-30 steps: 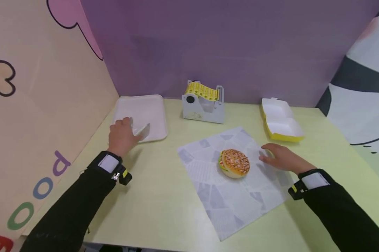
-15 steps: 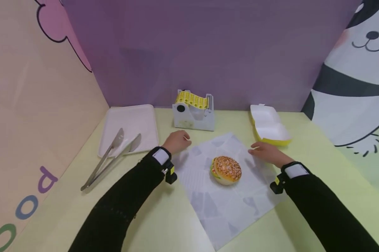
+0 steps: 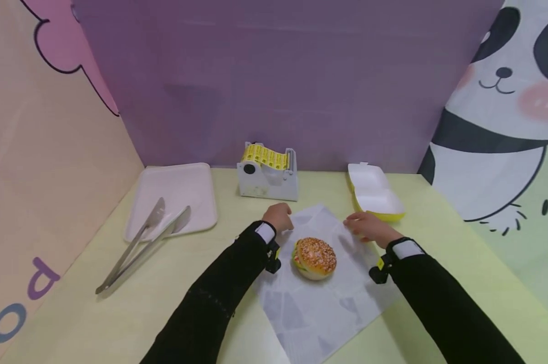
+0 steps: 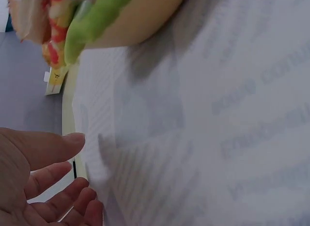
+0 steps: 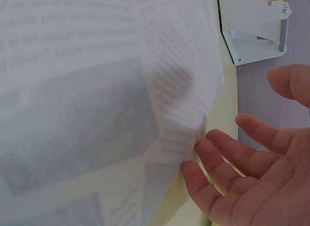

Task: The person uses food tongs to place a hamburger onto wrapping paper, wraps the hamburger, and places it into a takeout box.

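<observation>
Room is lying between left hand (image 3: 279, 217) and right hand (image 3: 371, 227) — a dispenser (image 3: 265, 184) is blocking frame centre, a burger (image 3: 315, 258) lower centre.

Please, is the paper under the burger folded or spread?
Spread: the paper lies wide around the burger, and no side is folded over it.

Grey print patterns your white paper (image 3: 330, 316).
You face a brown, pale-speckled bun (image 3: 317, 254) with green and red filling (image 4: 92, 29); from it, a yellow, dark-printed label roll (image 3: 266, 156) sits at eleven o'clock, a yellow-and-white box (image 3: 378, 196) at one.
</observation>
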### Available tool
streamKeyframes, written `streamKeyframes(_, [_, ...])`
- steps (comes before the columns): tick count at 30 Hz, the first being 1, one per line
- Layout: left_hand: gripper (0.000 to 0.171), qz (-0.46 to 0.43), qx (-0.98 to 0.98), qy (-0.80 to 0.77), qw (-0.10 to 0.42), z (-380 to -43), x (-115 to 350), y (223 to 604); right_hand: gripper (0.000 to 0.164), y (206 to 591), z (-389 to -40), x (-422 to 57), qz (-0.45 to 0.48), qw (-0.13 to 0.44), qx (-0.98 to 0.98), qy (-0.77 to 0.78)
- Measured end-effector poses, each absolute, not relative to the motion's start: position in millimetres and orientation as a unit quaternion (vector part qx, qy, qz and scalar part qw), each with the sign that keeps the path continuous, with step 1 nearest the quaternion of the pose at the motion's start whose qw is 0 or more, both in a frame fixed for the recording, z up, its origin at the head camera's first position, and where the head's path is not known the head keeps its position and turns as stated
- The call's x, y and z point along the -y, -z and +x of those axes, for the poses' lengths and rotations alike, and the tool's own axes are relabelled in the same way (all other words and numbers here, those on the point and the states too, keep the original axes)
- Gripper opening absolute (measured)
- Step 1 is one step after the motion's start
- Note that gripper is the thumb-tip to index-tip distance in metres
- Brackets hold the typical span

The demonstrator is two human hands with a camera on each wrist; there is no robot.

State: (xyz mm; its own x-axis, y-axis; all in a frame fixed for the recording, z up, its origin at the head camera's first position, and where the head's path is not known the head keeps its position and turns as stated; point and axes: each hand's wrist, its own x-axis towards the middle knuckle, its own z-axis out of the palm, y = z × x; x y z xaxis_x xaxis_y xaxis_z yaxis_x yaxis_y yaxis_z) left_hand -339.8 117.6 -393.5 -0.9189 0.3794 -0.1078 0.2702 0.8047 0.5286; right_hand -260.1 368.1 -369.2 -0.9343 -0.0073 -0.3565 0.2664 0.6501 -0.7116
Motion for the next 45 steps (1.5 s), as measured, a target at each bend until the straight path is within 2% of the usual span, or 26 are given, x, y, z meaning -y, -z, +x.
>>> streamKeyframes(8, [0.056, 0.159, -0.959, -0.204, 0.112, -338, -125, 395, 0.052, 370, -266, -362, 0.089, 0.167, -0.883, 0.429])
streamKeyframes(18, [0.032, 0.150, -0.968, -0.160, 0.123, -338, -131, 397, 0.051, 371, -270, -355, 0.094, 0.149, -0.893, 0.415])
streamKeyframes(24, [0.043, 0.143, -0.970, -0.156, 0.120, -337, -129, 395, 0.053, 371, -273, -350, 0.081, 0.143, -0.897, 0.411])
streamKeyframes(28, [0.051, 0.150, -0.969, -0.165, 0.104, -334, -127, 396, 0.053, 372, -276, -348, 0.079, 0.147, -0.903, 0.396])
streamKeyframes(38, [0.043, 0.157, -0.969, -0.187, 0.048, -324, -128, 399, 0.050, 373, -276, -339, 0.071, 0.138, -0.902, 0.402])
streamKeyframes(45, [0.050, 0.166, -0.962, -0.214, 0.043, -324, -122, 393, 0.049, 366, -272, -331, 0.049, 0.111, -0.909, 0.400])
